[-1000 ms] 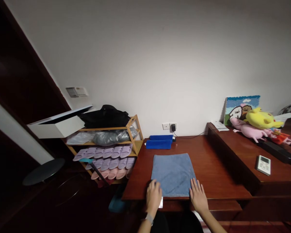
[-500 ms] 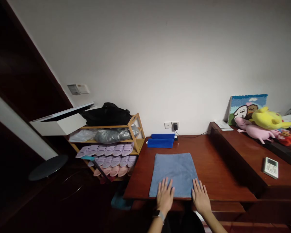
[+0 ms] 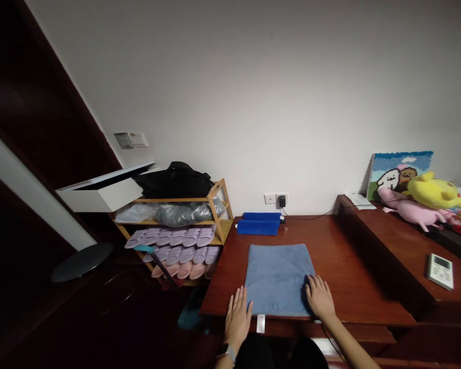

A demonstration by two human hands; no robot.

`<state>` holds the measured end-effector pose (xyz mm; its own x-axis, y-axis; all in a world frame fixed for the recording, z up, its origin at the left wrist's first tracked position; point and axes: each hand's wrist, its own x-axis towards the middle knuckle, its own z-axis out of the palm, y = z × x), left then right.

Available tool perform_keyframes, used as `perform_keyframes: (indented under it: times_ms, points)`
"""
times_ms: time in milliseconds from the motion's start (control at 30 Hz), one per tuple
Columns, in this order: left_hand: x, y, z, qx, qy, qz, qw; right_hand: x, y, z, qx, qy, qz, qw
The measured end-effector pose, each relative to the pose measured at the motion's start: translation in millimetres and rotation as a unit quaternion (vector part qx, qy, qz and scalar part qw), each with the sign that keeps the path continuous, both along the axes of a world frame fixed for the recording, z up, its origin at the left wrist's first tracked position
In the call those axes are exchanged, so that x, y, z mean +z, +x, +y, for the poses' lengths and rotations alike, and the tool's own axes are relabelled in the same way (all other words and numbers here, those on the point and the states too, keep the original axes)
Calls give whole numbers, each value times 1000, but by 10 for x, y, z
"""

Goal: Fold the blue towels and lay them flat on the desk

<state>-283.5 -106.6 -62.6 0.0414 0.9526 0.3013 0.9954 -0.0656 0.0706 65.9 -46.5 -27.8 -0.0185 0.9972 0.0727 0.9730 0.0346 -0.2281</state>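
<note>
A blue-grey towel [image 3: 278, 277] lies spread flat on the brown wooden table [image 3: 349, 277], its near edge along the table's front edge. A small white label [image 3: 260, 324] hangs below that edge. My left hand [image 3: 238, 316], with a watch on the wrist, rests flat at the towel's near left side, fingers stretched out. At the right side my right hand [image 3: 320, 296] lies with its fingertips by the towel's edge, fingers slightly bent and apart. Two rolled dark-blue towels [image 3: 257, 226] sit at the table's back left.
A wooden shoe rack [image 3: 219, 210] with several slippers [image 3: 179, 237] and a black bag [image 3: 174, 182] stands at the left. On the raised right surface are plush toys [image 3: 411, 209], a picture [image 3: 399, 174] and a white calculator-like device [image 3: 440, 271]. A charger [image 3: 281, 201] is plugged into the wall.
My left hand has moved left, from on top of the towel to its left side. The white label now shows at the front edge. My right hand's fingers are more bent. The view has shifted slightly.
</note>
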Motion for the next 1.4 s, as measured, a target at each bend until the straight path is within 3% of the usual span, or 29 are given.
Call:
perform_keyframes:
  times_ms: [133,233,300,400,500,567,667,800,867,933,1100,1267,1400]
  points:
    - [53,-107,32,-6,-17,5,1000,-113,-12,202,-15,-42,-1,999]
    - [194,1,192,0,-5,-5,1000,-281,2,242,-10,-36,3,999]
    - [317,286,371,-19,4,-15,1000,-332,11,242,-10,-32,7,999]
    - [438,985,660,-116,-8,-25,993,-312,17,236,-9,-35,10,999]
    - [405,1638,867,-200,-40,-48,978,-279,19,233,-2,-45,2,999]
    - [321,1815,954,-201,-61,-69,975,-287,23,235,2,-44,-3,999]
    - [199,1567,1031,-140,-74,-76,984,-324,29,244,2,-35,1,999]
    - [154,689,1048,-15,-66,-45,997,-336,23,251,-6,-38,1,999]
    - [151,319,1037,7,-56,-40,998,-326,16,243,-9,-42,-3,999]
    - [130,111,1026,3,-45,-41,998,-311,9,231,-12,-47,-8,999]
    - [37,103,1027,5,-26,-40,999,-187,17,319,-13,-46,-23,999]
    - [42,145,1026,4,-32,-42,999,21,39,714,6,-43,-18,999]
    - [57,82,1007,4,-29,-28,999,-45,36,959,14,-74,-14,997]
